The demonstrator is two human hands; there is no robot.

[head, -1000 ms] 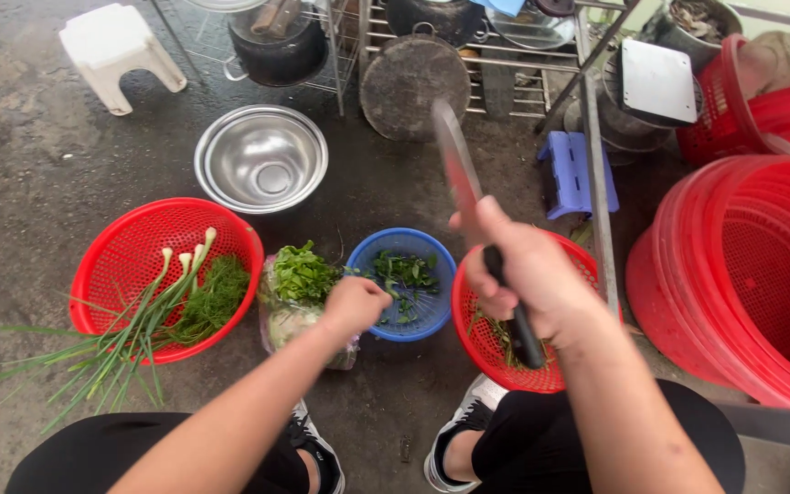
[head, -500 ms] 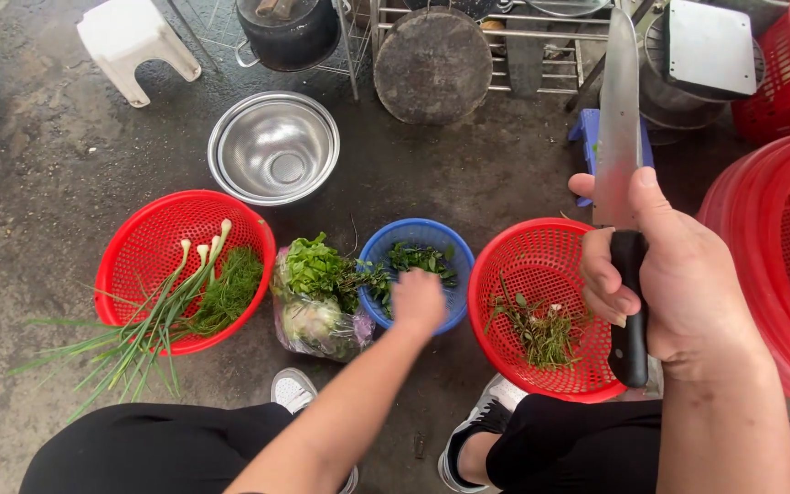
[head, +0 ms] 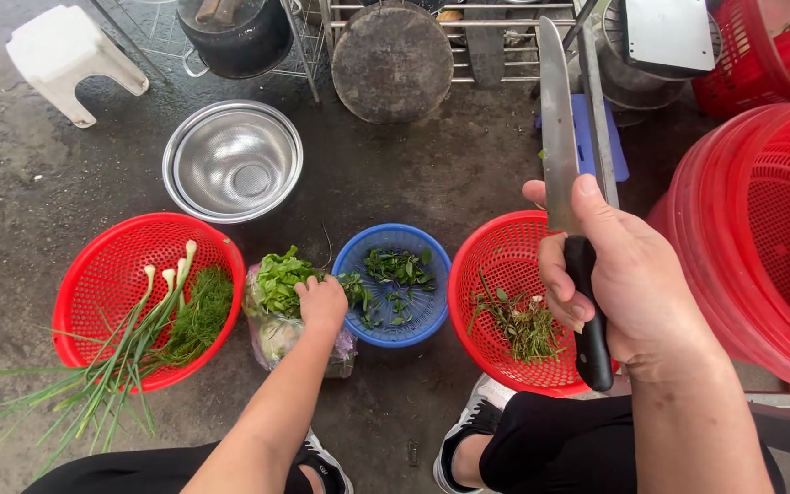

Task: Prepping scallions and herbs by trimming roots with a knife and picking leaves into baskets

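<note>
Now the left hand (head: 324,302) lies back on the clear bag of leafy greens (head: 278,291), where half a second ago it reached over the blue basket (head: 393,285). Its fingers curl down into the leaves at the bag's right edge, closed on a pinch of them as far as can be seen. By that shift, the picking looks to be at the bag again, not at the basket. The right hand (head: 628,279) has drawn nearer the camera since then, and it grips the black handle of a long kitchen knife (head: 560,155), blade pointing up and away, raised above the red basket of trimmings (head: 514,302).

Taking the blue basket as the mark: it sits on the wet concrete floor (head: 29,192) between the person's knees, with a few dark green leaves in it. The bag of greens touches its left side. Left of the bag, a red basket (head: 93,274) holds spring onions (head: 130,338) and dill (head: 198,316), the onion tops hanging out over its rim. The basket of trimmings stands just right of the blue one. Behind the blue basket and to the left lies an empty steel bowl (head: 232,160); straight behind, a round chopping board (head: 393,59) leans on a wire rack (head: 496,37). Well to the right stands a stack of large red baskets (head: 761,238).

Nothing lies between the left hand and the greens. The raised blade is well apart from the left arm.
</note>
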